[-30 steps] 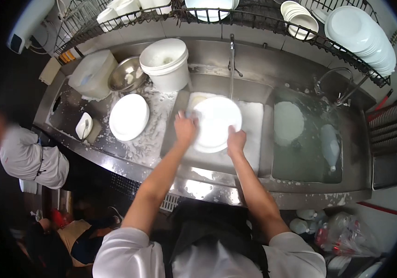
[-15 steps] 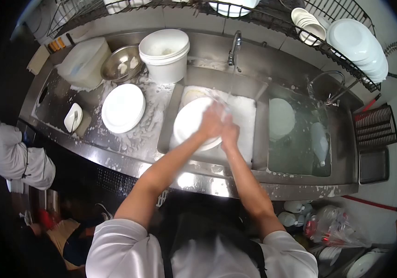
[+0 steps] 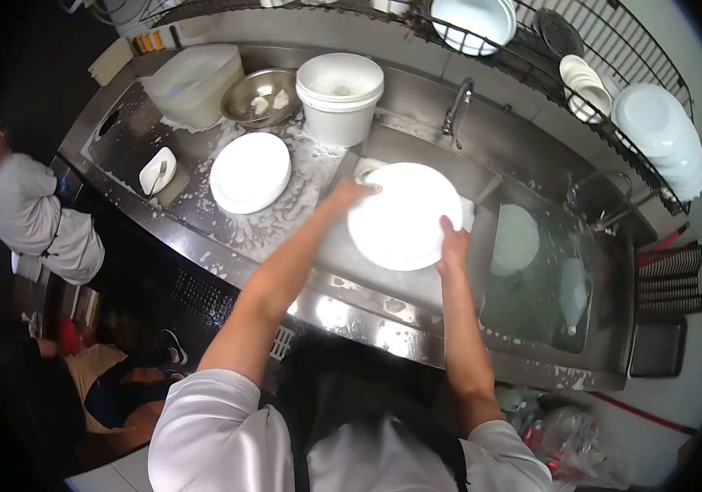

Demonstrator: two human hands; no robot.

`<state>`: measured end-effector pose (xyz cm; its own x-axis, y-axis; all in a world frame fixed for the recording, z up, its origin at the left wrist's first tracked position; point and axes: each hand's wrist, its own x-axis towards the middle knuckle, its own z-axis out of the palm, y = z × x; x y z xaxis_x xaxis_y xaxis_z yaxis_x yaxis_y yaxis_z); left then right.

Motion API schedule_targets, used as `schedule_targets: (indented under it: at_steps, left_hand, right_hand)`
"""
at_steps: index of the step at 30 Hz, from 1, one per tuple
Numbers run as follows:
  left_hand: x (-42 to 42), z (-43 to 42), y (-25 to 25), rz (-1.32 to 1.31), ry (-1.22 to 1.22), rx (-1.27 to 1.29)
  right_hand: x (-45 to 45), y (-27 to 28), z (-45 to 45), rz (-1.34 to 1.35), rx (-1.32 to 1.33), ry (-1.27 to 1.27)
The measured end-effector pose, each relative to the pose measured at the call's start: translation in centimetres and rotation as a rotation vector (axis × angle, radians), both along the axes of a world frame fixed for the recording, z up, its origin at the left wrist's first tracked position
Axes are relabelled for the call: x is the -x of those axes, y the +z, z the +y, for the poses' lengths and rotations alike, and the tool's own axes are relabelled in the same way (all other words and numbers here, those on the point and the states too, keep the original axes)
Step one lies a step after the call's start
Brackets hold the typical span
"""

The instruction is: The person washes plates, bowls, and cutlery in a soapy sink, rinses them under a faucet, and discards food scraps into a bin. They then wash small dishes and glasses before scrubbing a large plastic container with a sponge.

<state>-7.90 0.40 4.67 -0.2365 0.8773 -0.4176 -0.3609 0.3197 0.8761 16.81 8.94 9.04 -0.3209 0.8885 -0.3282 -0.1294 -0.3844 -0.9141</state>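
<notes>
The white plate [image 3: 405,215] is just right of the frame's centre, above the sink basin [image 3: 338,258]; the right hand [image 3: 454,248], forearm rising from lower right, grips its lower-right rim, thumb on the face; the left forearm slants up from lower centre-left, its blurred hand [image 3: 352,196] at the plate's left edge, its grip impossible to tell.

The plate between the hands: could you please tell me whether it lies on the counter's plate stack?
No, the plate is over the sink, apart from the plate stack.
</notes>
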Motion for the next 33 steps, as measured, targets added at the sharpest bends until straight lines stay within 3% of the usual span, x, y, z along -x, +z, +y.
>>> schedule_targets:
  at_steps: [2, 4, 6, 7, 8, 10, 12, 13, 15, 16, 17, 18, 19, 22, 23, 26, 27, 29, 31, 33]
  left_hand:
    - [-4.3, -0.6, -1.4, -0.187, 0.417, -0.094]
    - [-8.1, 1.1, -8.7, -0.239, 0.692, -0.075]
    - [-5.4, -0.8, -6.3, 0.076, 0.453, 0.092]
    - [-4.0, -2.6, -3.9, 0.226, 0.326, 0.181]
    - [-2.8, -5.2, 1.6, 0.081, 0.278, 0.065]
    - [-1.3, -5.7, 3.6, -0.192, 0.536, 0.088]
    - [-0.4, -1.8, -9.7, 0.089, 0.99, 0.019]
    - [-2.9, -1.6, -8.2, 0.05, 1.088, -0.013]
    - [-0.9, -5.5, -2.8, 0.058, 0.659, -0.023]
    - [0.6, -7.7, -0.1, 0.068, 0.44, -0.023]
    - [2.2, -9.1, 2.3, 0.134, 0.449, 0.116]
    - [3.5, -9.0, 1.3, 0.108, 0.567, 0.084]
    - [4.3, -8.4, -1.4, 0.075, 0.679, 0.065]
    - [-0.4, -4.7, -4.8, 0.191, 1.139, -0.103]
    - [-0.6, -5.2, -4.2, 0.138, 1.03, -0.231]
    - [8.3, -10.9, 0.0, 0.503, 0.386, 0.263]
    - [9.5, -11.8, 0.5, 0.213, 0.431, -0.008]
    - [6.8, -11.8, 0.0, -0.064, 0.671, -0.048]
    - [4.4, -9.1, -5.0, -0.282, 0.917, -0.241]
    - [2.2, -11.5, -1.9, -0.49, 0.784, -0.156]
  right_hand:
    - [2.0, -1.8, 1.3, 0.14, 0.026, -0.114]
    - [4.2, -4.3, 0.0, 0.274, 0.131, -0.186]
    - [5.3, -6.1, -2.5, 0.406, 0.282, -0.222]
    - [4.6, -6.0, -3.0, 0.407, 0.396, -0.041]
    - [4.7, -6.0, -2.4, 0.398, 0.401, 0.025]
    - [5.6, -5.9, -1.7, 0.384, 0.418, 0.16]
    - [8.1, -7.0, -3.6, 0.434, 0.412, 0.057]
    - [10.1, -7.6, -4.3, 0.464, 0.4, 0.013]
    - [11.6, -8.9, -5.0, 0.529, 0.432, -0.009]
    - [10.8, -9.0, -5.0, 0.547, 0.441, 0.101]
    - [9.9, -8.6, -4.1, 0.566, 0.444, 0.218]
    - [10.0, -7.8, -3.5, 0.584, 0.45, 0.334]
    - [11.1, -6.1, -3.7, 0.416, 0.456, 0.275]
    - [15.7, -7.8, -5.9, 0.4, 0.261, 0.043]
    - [16.2, -8.4, -7.4, 0.471, 0.267, 0.05]
    - [13.4, -5.5, -9.0, 0.511, 0.385, 0.237]
    - [13.6, -5.0, -7.8, 0.475, 0.37, 0.307]
    - [16.3, -4.6, -8.3, 0.303, 0.309, 0.08]
    - [20.4, -3.4, -9.4, 0.21, 0.147, -0.092]
    - [21.9, -0.9, -11.4, 0.103, 0.03, -0.107]
